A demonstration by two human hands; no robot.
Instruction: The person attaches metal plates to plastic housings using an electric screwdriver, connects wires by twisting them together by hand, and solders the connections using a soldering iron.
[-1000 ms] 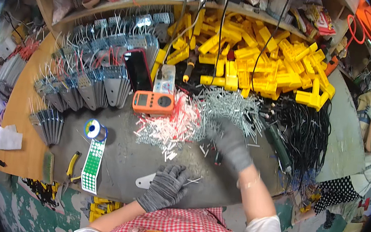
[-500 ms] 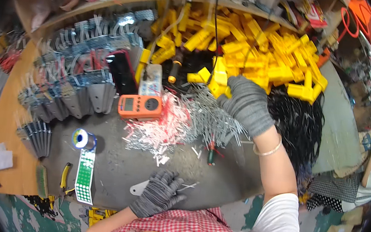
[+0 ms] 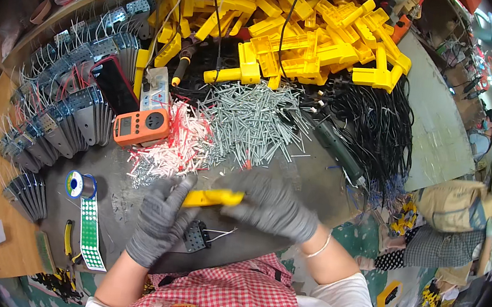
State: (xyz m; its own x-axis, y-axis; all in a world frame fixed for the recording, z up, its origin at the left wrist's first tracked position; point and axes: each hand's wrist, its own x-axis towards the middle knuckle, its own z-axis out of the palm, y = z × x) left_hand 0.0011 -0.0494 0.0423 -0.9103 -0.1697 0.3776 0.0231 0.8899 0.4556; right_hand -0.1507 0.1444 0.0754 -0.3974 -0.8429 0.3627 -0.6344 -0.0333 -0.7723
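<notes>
A yellow plastic housing (image 3: 214, 198) lies between my two gloved hands, above the near part of the table. My left hand (image 3: 159, 222), in a grey knit glove, grips its left end between thumb and fingers. My right hand (image 3: 276, 207), gloved alike, is at the right end; motion smears its fingers, so its hold is unclear. Just below them, a small metal plate with holes (image 3: 194, 237) rests near the table's front edge, with white wires trailing right. Beyond the hands lie a heap of silver screws (image 3: 253, 123) and a pile of pink-white sleeves (image 3: 183, 139).
Yellow housings (image 3: 299, 43) are heaped at the back. Grey plates with wires (image 3: 79, 114) stand in rows at left, near an orange meter (image 3: 142, 127). A dark green screwdriver-like tool (image 3: 338, 149) lies by black cables (image 3: 378, 127). A solder spool (image 3: 77, 185) stands left.
My right hand has come back from the yellow heap to the near table. My left hand has lifted off the metal plate and now grips a yellow housing. The view has shifted.
</notes>
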